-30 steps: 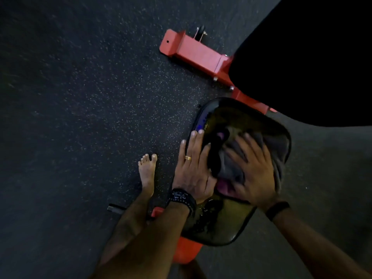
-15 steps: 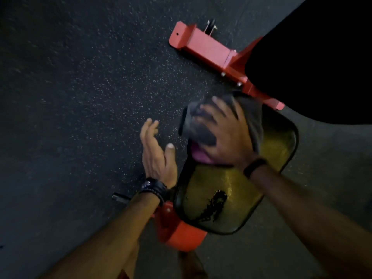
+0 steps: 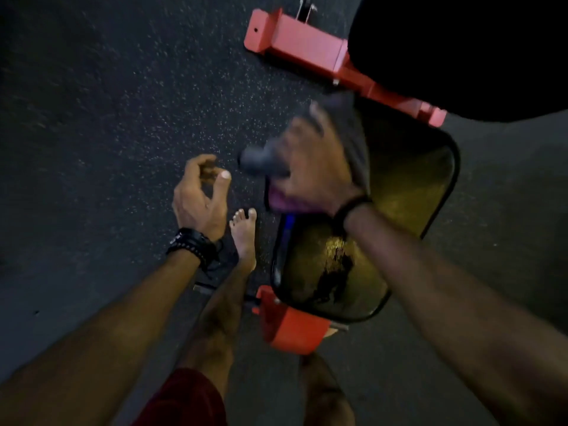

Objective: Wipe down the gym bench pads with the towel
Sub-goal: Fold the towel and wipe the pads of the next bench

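The glossy black seat pad point(image 3: 399, 216) of the red-framed bench lies below me, with a dark wet patch near its close end. My right hand point(image 3: 310, 167), blurred by motion, grips the grey towel point(image 3: 353, 142) at the pad's left far edge; a bunched end of the cloth sticks out to the left and a pink part shows under the palm. My left hand point(image 3: 199, 195) hovers over the floor left of the pad, fingers loosely curled, holding nothing. The black back pad point(image 3: 476, 50) fills the top right corner.
The red steel frame point(image 3: 301, 50) reaches across the floor at top centre, and a red bracket point(image 3: 292, 330) sits under the seat's close end. My bare foot point(image 3: 244, 235) stands on the dark speckled rubber floor point(image 3: 107, 118) beside the seat.
My right hand swept the towel from the seat's middle to its far left edge. My left hand left the pad and now hangs over the floor.
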